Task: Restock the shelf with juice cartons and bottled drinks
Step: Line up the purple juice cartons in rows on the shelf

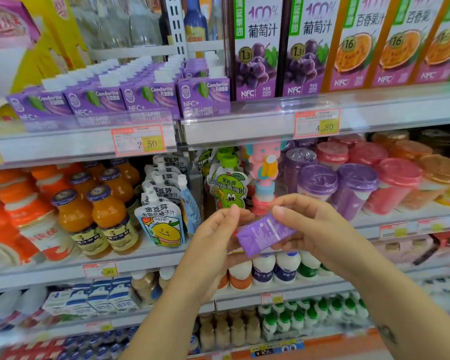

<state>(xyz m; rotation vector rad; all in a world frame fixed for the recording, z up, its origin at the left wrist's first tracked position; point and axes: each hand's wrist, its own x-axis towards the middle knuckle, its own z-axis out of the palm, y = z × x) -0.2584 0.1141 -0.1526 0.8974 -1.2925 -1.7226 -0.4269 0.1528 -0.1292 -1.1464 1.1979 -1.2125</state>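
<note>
A small purple juice carton (264, 233) lies tilted between both hands at chest height, in front of the middle shelf. My left hand (216, 237) grips its left end and my right hand (312, 227) holds its right end, thumb on top. Rows of the same small purple cartons (151, 96) fill the upper shelf at left. Beside them stand tall grape juice cartons (255, 48) and passion fruit cartons (356, 45).
Orange juice bottles (109, 216), spouted pouches (161, 224) and lidded cups (356, 188) crowd the middle shelf. Lower shelves hold white milk bottles (286, 266) and small milk cartons (102, 297). Price tags (138, 140) line the shelf rails.
</note>
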